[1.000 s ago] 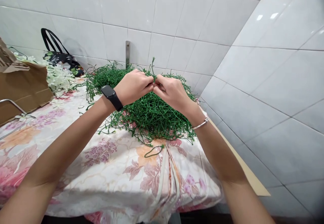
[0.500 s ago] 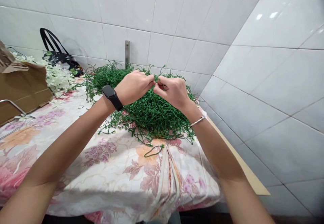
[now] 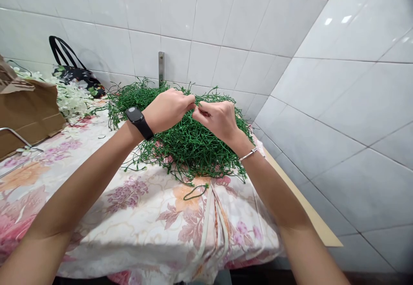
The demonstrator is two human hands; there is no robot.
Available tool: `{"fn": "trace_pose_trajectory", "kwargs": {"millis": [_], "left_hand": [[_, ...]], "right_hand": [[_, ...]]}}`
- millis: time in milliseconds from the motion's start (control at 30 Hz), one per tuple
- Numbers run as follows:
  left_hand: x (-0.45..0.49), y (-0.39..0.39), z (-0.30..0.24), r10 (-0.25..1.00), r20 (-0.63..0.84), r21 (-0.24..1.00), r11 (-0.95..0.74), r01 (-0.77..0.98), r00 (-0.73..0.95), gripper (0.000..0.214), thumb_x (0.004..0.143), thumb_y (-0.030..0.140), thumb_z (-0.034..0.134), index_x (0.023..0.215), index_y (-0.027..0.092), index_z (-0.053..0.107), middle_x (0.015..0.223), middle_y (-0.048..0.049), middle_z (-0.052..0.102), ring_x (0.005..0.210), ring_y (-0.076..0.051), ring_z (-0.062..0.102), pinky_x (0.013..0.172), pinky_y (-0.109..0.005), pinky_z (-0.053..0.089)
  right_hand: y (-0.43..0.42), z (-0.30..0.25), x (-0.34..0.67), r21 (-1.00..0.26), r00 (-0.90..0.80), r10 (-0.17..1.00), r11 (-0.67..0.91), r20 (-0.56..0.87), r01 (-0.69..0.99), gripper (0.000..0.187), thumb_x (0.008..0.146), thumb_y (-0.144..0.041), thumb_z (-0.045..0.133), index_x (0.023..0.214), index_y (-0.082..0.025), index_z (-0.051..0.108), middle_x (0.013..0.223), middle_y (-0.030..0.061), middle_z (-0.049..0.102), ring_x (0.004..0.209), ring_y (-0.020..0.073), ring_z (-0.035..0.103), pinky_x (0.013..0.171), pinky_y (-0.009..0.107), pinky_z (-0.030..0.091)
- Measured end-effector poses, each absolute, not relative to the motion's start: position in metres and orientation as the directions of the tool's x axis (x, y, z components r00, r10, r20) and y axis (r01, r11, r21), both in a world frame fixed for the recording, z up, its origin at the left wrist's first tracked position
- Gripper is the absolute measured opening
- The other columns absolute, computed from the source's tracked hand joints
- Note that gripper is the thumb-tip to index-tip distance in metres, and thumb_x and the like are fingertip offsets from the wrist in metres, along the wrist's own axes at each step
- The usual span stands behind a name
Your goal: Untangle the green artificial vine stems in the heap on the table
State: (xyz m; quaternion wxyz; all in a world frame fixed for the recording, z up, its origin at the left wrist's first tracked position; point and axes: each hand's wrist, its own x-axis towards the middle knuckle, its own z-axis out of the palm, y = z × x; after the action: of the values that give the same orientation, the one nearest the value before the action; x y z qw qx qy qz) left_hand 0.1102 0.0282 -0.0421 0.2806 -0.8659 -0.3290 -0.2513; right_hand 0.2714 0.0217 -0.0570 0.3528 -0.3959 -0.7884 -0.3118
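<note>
My left hand (image 3: 172,109), with a black smartwatch (image 3: 138,121) on its wrist, is closed in a pinch. Beside it my right hand (image 3: 219,119), wearing a thin bracelet (image 3: 248,154), pinches too, its fingertips almost against the left ones. A bit of green cord (image 3: 200,104) shows at the fingertips; most of it is hidden by the fingers. Both hands are held over a large tangled heap of green cords (image 3: 200,151), many with knotted ends. One looped green cord (image 3: 195,191) lies apart on the floral tablecloth (image 3: 135,225), in front of the heap.
On the left are a brown cardboard box (image 3: 30,113), white artificial flowers (image 3: 75,98), a black floral bag (image 3: 75,75) and a bent metal rod (image 3: 19,132). A white tiled wall (image 3: 206,18) closes off the back and right. A tan board (image 3: 300,203) runs along the right edge.
Both hands stay pinched together over the heap and have shifted slightly left. The right fingertips have turned a little; the heap looks nearly the same.
</note>
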Motion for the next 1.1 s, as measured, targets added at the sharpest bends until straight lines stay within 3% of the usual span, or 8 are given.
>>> {"fn": "trace_pose_trajectory", "kwargs": {"millis": [200, 367, 467, 600, 667, 733, 933, 1100], "left_hand": [[0.105, 0.025, -0.037, 0.432, 0.642, -0.287, -0.630, 0.721, 0.633, 0.028, 0.086, 0.026, 0.032, 0.071, 0.015, 0.053, 0.060, -0.0036, 0.052, 0.059, -0.014, 0.046, 0.064, -0.028, 0.035], [0.092, 0.024, -0.029, 0.511, 0.669, -0.181, -0.592, 0.785, 0.540, 0.030, 0.086, 0.032, 0.033, 0.069, 0.017, 0.053, 0.061, -0.0040, 0.051, 0.062, -0.015, 0.047, 0.064, -0.029, 0.033], [0.091, 0.027, -0.029, 0.542, 0.676, -0.079, -0.620, 0.780, 0.499, 0.028, 0.086, 0.032, 0.034, 0.076, 0.016, 0.053, 0.068, -0.0055, 0.054, 0.068, -0.016, 0.048, 0.062, -0.027, 0.034], [0.096, 0.033, -0.034, 0.486, 0.678, -0.063, -0.710, 0.702, 0.552, 0.022, 0.084, 0.032, 0.043, 0.081, 0.013, 0.052, 0.072, -0.0049, 0.053, 0.076, -0.016, 0.045, 0.067, -0.026, 0.035], [0.096, 0.037, -0.037, 0.465, 0.685, -0.073, -0.722, 0.688, 0.561, 0.020, 0.081, 0.032, 0.049, 0.083, 0.012, 0.052, 0.072, -0.0041, 0.052, 0.077, -0.016, 0.044, 0.068, -0.026, 0.036], [0.095, 0.040, -0.039, 0.457, 0.687, -0.084, -0.723, 0.686, 0.566, 0.019, 0.079, 0.031, 0.051, 0.083, 0.012, 0.052, 0.072, -0.0036, 0.051, 0.076, -0.016, 0.043, 0.069, -0.026, 0.036], [0.095, 0.042, -0.041, 0.456, 0.679, -0.108, -0.713, 0.692, 0.576, 0.015, 0.080, 0.027, 0.050, 0.080, 0.012, 0.052, 0.074, -0.0034, 0.051, 0.076, -0.016, 0.043, 0.070, -0.028, 0.036], [0.102, 0.031, -0.040, 0.476, 0.644, -0.048, -0.756, 0.653, 0.599, 0.013, 0.080, 0.026, 0.050, 0.077, 0.013, 0.049, 0.068, -0.0013, 0.050, 0.068, -0.013, 0.043, 0.061, -0.024, 0.034]], "right_hand": [[0.024, -0.056, 0.273, 0.169, -0.413, 0.443, 0.492, 0.796, 0.854, 0.041, 0.082, -0.033, 0.036, 0.045, -0.016, 0.038, 0.040, -0.0047, 0.030, 0.042, 0.0046, 0.020, 0.047, 0.022, 0.017], [0.048, -0.055, 0.306, -0.058, -0.220, 0.524, 0.463, 0.823, 0.884, 0.052, 0.083, -0.051, 0.031, 0.044, -0.016, 0.031, 0.042, -0.0048, 0.024, 0.042, 0.0051, 0.021, 0.048, 0.023, 0.018], [0.064, -0.059, 0.324, -0.150, -0.180, 0.585, 0.471, 0.791, 0.870, 0.051, 0.083, -0.053, 0.028, 0.048, -0.017, 0.036, 0.045, -0.0038, 0.030, 0.044, 0.0064, 0.028, 0.049, 0.023, 0.021], [0.071, -0.064, 0.323, -0.083, -0.310, 0.580, 0.551, 0.753, 0.830, 0.046, 0.084, -0.052, 0.025, 0.071, -0.018, 0.054, 0.070, 0.0023, 0.050, 0.070, 0.0121, 0.048, 0.067, 0.027, 0.032], [0.068, -0.065, 0.316, -0.019, -0.367, 0.555, 0.568, 0.746, 0.823, 0.041, 0.085, -0.050, 0.027, 0.087, -0.020, 0.055, 0.091, 0.0048, 0.053, 0.091, 0.0162, 0.048, 0.080, 0.032, 0.028], [0.065, -0.063, 0.309, 0.007, -0.381, 0.547, 0.565, 0.746, 0.825, 0.038, 0.086, -0.047, 0.026, 0.091, -0.022, 0.055, 0.102, 0.0049, 0.051, 0.102, 0.0181, 0.045, 0.086, 0.035, 0.023], [0.046, -0.049, 0.300, -0.052, -0.353, 0.525, 0.609, 0.775, 0.792, 0.034, 0.089, -0.034, 0.026, 0.085, -0.018, 0.055, 0.097, 0.0052, 0.055, 0.095, 0.0159, 0.048, 0.083, 0.034, 0.027], [0.029, -0.043, 0.288, -0.013, -0.568, 0.467, 0.780, 0.677, 0.625, 0.025, 0.085, -0.034, 0.037, 0.091, -0.016, 0.054, 0.090, 0.0039, 0.056, 0.083, 0.0118, 0.051, 0.078, 0.028, 0.034]]}}
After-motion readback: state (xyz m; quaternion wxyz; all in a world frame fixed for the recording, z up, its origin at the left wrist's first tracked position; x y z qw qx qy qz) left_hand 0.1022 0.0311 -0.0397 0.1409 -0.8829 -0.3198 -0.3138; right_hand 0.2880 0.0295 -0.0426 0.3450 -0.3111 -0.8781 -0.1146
